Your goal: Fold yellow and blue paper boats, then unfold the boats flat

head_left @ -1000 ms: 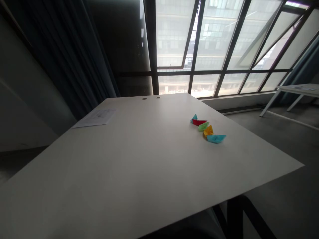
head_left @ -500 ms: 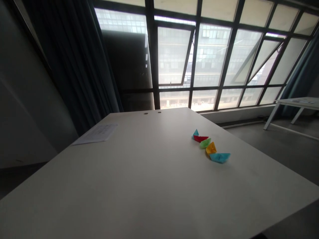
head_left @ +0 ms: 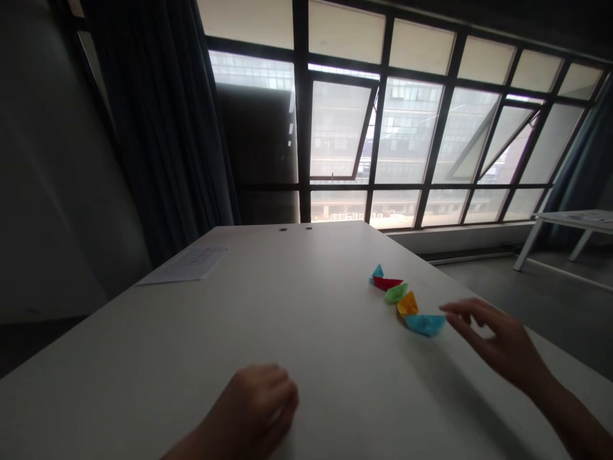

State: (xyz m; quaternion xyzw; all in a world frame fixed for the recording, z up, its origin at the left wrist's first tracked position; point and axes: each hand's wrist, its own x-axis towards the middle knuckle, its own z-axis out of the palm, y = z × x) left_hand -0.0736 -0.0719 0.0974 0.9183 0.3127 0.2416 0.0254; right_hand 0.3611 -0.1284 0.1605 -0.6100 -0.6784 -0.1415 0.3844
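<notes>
A row of several small folded paper boats lies on the white table right of centre. The nearest is a light blue boat, then an orange boat, a green boat, a red boat and a teal boat. My right hand hovers just right of the light blue boat, fingers spread and open, holding nothing. My left hand rests on the table near the front edge, fingers curled into a loose fist with nothing visible in it.
A printed sheet of paper lies at the table's far left. Two small round holes mark the far edge. Large windows and dark curtains stand behind. Another white table stands at the right.
Both hands have come into view; earlier no hand showed. The camera has tilted up, so the table and boats sit lower in the picture. The boats have not moved.
</notes>
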